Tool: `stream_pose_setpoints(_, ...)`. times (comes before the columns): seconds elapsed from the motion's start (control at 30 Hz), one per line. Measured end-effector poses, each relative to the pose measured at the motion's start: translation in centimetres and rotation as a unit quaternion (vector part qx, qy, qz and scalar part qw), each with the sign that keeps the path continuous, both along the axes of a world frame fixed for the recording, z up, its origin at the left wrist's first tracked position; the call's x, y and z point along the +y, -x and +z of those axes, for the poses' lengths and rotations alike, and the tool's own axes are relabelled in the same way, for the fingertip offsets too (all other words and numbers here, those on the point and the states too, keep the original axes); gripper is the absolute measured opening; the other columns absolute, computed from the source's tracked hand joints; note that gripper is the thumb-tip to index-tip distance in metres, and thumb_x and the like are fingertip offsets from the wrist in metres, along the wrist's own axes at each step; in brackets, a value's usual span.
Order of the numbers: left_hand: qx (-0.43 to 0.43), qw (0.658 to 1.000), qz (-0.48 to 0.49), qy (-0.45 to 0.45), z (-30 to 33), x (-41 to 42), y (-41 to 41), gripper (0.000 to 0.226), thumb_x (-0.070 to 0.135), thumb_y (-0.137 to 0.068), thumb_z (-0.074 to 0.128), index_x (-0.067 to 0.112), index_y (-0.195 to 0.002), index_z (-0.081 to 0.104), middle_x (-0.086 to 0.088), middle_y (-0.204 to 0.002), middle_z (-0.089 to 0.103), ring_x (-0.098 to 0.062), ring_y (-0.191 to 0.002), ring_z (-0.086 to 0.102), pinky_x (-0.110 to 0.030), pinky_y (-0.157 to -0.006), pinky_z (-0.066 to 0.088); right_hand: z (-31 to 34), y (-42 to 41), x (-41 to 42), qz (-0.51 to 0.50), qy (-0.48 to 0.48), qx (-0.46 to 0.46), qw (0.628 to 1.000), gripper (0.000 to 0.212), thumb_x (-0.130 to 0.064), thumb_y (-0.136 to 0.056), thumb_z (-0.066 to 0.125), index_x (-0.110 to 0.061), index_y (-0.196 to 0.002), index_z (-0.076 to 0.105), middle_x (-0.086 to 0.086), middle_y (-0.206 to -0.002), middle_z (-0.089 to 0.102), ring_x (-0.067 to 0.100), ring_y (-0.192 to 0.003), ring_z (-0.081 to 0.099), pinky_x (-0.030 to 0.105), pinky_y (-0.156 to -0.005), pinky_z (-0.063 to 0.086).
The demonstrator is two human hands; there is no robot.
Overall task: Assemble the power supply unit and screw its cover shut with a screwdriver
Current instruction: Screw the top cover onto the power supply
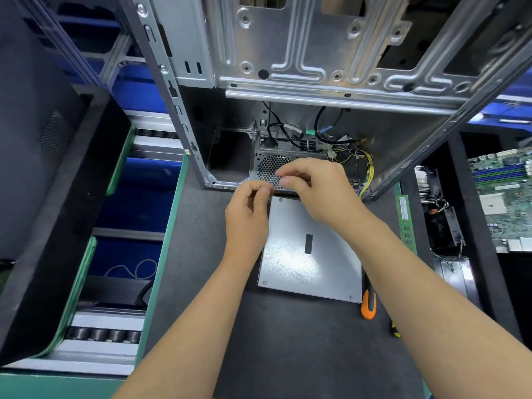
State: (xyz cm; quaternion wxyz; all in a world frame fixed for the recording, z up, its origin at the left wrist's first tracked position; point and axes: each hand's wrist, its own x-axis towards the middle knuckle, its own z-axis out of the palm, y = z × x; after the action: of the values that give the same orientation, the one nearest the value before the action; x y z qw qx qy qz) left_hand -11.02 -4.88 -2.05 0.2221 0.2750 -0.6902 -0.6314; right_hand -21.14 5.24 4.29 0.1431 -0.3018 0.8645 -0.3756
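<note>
- We see the power supply unit (308,254) lying flat on the dark desk (288,355), its grey metal cover facing up with screws at the corners and a black strip near the middle.
- Our left hand (249,214) and right hand (313,185) meet just above the unit's far edge, fingertips pinched together; something tiny may sit between them, but we cannot tell what.
- An orange-handled screwdriver (368,306) lies on the desk just beside the unit's near right corner, partly hidden by our right forearm.
- Right behind the unit stands an open computer case (316,67); inside it we see a perforated metal box and a bundle of yellow and black cables (364,165).
- A green memory stick (404,223) lies to the right of the unit.
- Farther right, a black tray (466,254) holds a green motherboard (506,197).
- To the left, a green-edged roller conveyor (106,335) runs past the desk.
</note>
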Motion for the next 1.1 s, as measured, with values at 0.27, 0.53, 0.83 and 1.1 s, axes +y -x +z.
stream_pose_setpoints(0.27, 0.058, 0.993, -0.038, -0.093, 2.9, -2.1, 0.5, 0.019, 0.008, -0.093, 0.067, 0.023, -0.104, 0.066, 0.004, -0.086, 0.076, -0.011, -0.085, 0.072, -0.020, -0.080, 0.054, 1.1, -0.1, 0.7, 0.045, 0.064, -0.024, 0.997, 0.020, -0.014, -0.090, 0.071, -0.019, -0.109, 0.076, -0.015, -0.092, 0.073, -0.007, -0.093, 0.066, 0.013, -0.089, 0.050)
stream_pose_setpoints(0.53, 0.029, 0.969, -0.153, -0.193, 5.5, -2.2, 1.7, 0.033, 0.012, -0.085, 0.074, 0.015, -0.112, 0.057, -0.005, -0.081, 0.077, -0.015, -0.072, 0.072, -0.024, -0.071, 0.056, 3.0, 0.5, 3.0, 0.059, 0.121, -0.038, 0.990, 0.013, -0.011, -0.088, 0.072, -0.020, -0.097, 0.078, -0.007, -0.087, 0.076, 0.006, -0.086, 0.070, 0.027, -0.084, 0.056)
stream_pose_setpoints(0.83, -0.051, 0.863, -0.295, 0.407, 4.9, 3.3, 2.1, 0.050, 0.052, -0.085, 0.071, 0.015, -0.118, 0.067, 0.001, -0.112, 0.065, -0.022, -0.109, 0.055, -0.036, -0.101, 0.038, 0.9, 2.4, 10.4, -0.068, 0.012, 0.083, 0.994, 0.006, -0.018, -0.086, 0.076, -0.022, -0.089, 0.079, -0.017, -0.083, 0.070, 0.004, -0.082, 0.066, 0.013, -0.078, 0.048)
stream_pose_setpoints(1.1, -0.134, 0.745, -0.457, 0.468, 3.7, 5.4, 1.0, 0.151, 0.099, -0.041, 0.056, 0.010, -0.156, 0.014, 0.001, -0.154, 0.024, -0.019, -0.147, 0.014, -0.044, -0.125, 0.000, -1.1, 1.7, 12.2, -0.031, -0.064, 0.077, 0.994, 0.007, -0.016, -0.084, 0.077, -0.015, -0.090, 0.081, -0.003, -0.089, 0.075, 0.006, -0.083, 0.063, 0.018, -0.084, 0.047)
